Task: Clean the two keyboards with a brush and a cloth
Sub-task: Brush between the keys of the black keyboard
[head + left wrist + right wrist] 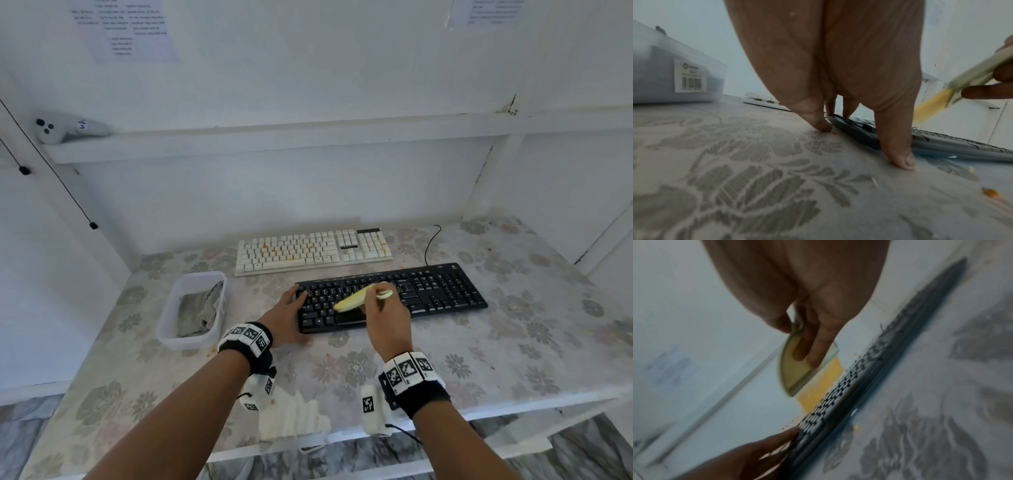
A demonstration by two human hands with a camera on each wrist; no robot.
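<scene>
A black keyboard [428,291] lies in front of a white keyboard [308,250] speckled with orange crumbs. My right hand [383,301] grips a pale yellow brush [352,299] whose bristles [820,386] touch the black keys [838,395]. My left hand [291,308] lies flat with straight fingers at the black keyboard's left end [855,128], fingertips [900,160] pressing on the table and the keyboard's edge. A grey cloth [198,311] sits crumpled in a clear plastic tub [171,325] to the left.
The floral tablecloth [513,342] carries scattered orange crumbs [990,193]. A black cable [430,243] runs from behind the keyboards. A white controller [65,128] lies on the shelf above. A white folded cloth [294,416] rests near the table's front edge.
</scene>
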